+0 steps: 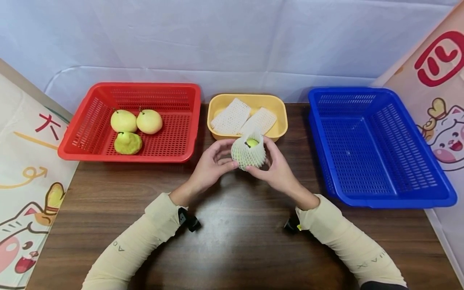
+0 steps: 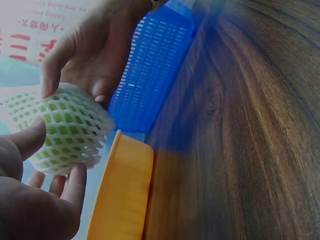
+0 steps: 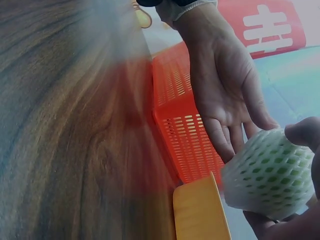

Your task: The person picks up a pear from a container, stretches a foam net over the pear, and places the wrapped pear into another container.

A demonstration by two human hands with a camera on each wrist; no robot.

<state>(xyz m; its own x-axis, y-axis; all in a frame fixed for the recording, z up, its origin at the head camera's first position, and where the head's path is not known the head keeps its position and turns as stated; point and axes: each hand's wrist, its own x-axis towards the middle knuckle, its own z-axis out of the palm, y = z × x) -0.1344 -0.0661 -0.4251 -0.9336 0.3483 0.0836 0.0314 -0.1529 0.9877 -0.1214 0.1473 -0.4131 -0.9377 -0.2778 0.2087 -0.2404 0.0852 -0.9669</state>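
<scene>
A green pear (image 1: 251, 142) sits inside a white foam net sleeve (image 1: 248, 155), its dark stem showing at the sleeve's open top. My left hand (image 1: 212, 164) grips the netted pear from the left, thumb in front and fingers round the side. From the right, my right hand (image 1: 278, 167) holds the same pear, thumb against the net. Both wrist views show the foam net (image 2: 60, 127) stretched over green skin, with fingertips of both hands on it. The pear is held up off the table, just in front of the yellow tub (image 1: 248, 96).
Two flat white foam nets (image 1: 232, 117) lie in the yellow tub. At left, a red basket (image 1: 170, 157) holds three pears (image 1: 149, 121), one of them greener and wrinkled (image 1: 127, 143). A blue basket (image 1: 362, 161) stands at right on the brown wooden table (image 1: 232, 241).
</scene>
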